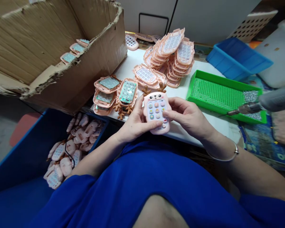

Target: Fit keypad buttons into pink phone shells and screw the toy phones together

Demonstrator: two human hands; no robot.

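A pink toy phone (157, 110) with brown antlers, a deer face and several round buttons faces up between my hands. My left hand (139, 122) is closed around its left side, thumb across the lower front. On the other side, my right hand (184, 114) grips the edge, its thumb over the buttons. Just left of the phone, an open pink shell (127, 91) with a green circuit board and brown antlers lies on the white table (187, 128). Beside it sits a small stack of similar board-filled shells (106, 91). Behind the phone are loose pink front covers (146, 75).
Stacked pink covers (172, 44) stand at the back. A green tray (213, 90) holds small metal screws; an electric screwdriver (251, 107) hangs over its right end. Behind is a blue bin (237, 60). At left are a torn cardboard box (95, 53) and a blue crate (19, 155) of toy phones.
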